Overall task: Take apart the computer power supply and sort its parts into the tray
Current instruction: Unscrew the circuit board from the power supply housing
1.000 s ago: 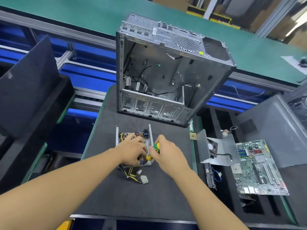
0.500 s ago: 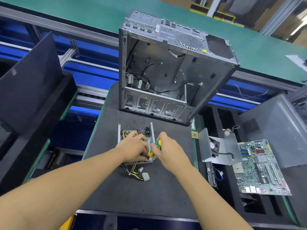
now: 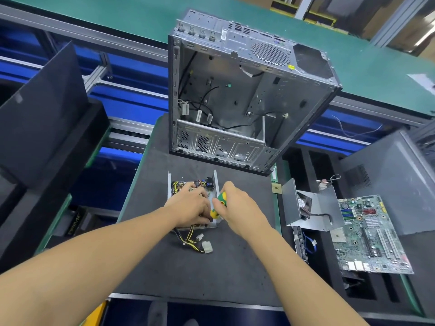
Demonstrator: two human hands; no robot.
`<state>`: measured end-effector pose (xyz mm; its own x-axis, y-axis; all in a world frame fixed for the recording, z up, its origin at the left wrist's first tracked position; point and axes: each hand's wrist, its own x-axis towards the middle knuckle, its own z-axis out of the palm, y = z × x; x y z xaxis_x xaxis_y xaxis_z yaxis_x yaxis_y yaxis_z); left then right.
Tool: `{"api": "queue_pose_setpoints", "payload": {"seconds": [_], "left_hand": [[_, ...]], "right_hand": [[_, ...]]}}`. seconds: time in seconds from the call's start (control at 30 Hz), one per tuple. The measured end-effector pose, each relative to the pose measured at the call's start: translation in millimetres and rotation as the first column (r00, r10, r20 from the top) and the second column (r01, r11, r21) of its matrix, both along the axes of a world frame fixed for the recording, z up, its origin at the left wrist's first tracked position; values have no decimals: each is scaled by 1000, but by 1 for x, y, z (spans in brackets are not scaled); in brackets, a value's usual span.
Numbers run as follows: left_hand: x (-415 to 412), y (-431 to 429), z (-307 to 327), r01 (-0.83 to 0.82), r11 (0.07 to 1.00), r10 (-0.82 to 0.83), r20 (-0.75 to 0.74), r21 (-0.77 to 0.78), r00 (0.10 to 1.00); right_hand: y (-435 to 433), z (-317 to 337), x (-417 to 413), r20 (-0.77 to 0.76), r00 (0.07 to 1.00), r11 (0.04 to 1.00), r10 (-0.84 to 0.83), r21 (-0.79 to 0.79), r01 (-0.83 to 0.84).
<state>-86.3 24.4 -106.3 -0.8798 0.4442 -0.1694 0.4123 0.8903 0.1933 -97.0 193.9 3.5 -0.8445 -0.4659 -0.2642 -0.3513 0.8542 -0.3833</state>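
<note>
Two hands split the job; left hand point(image 3: 190, 205) grips the open power supply point(image 3: 183, 185), steadying it on the tabletop point(image 3: 211, 267); right hand point(image 3: 237, 205) grips the screwdriver point(image 3: 220, 201), presumably unscrewing.

The left hand point(image 3: 190, 207) covers the middle of the open power supply point(image 3: 178, 186). Its fingertips are lost among the parts, so any grip cannot be told. Of the screwdriver point(image 3: 220, 201) in the right hand point(image 3: 237, 205), only the green and yellow handle shows; shaft and tip are hidden. Right of the power supply, the fan point(image 3: 304, 205) label is too small to read.
</note>
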Motion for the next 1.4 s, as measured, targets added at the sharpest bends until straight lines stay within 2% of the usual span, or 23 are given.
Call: {"api": "queue_pose_setpoints", "payload": {"seconds": [0.33,0.47,0.6,0.7,0.8,0.83,0.97,1.13,1.4], "left_hand": [[-1,-1,-3,-1,1000,1,-6,6,1000],[-1,0,-5,-8,1000,8,0,-18,1000],[0,2,-4,-25,997,25,-3,-67,1000],[3,1,-3,-3,1000,3,-47,0,999],[2,-2,2,-92,984,103,-68,153,992],[3,-2,4,-108,981,119,-62,163,991],[7,0,-2,36,998,-39,-52,-47,998],[2,1,2,4,1000,-3,19,-20,1000],[1,-1,-2,27,999,-26,26,-47,999]], "right_hand": [[1,-3,-2,-15,1000,1000,2,-8,-2],[-1,-3,5,-69,996,994,53,95,-46],[-6,-1,7,-25,993,978,117,176,-111],[-6,2,3,-29,993,967,116,234,-106],[-6,4,-3,-53,994,964,96,253,-80],[-5,4,-5,-54,994,964,99,253,-83],[-2,1,-8,-45,995,973,87,217,-76],[-2,-1,-11,-33,997,976,75,206,-67],[-3,-2,-15,-37,997,982,71,177,-63]]}}
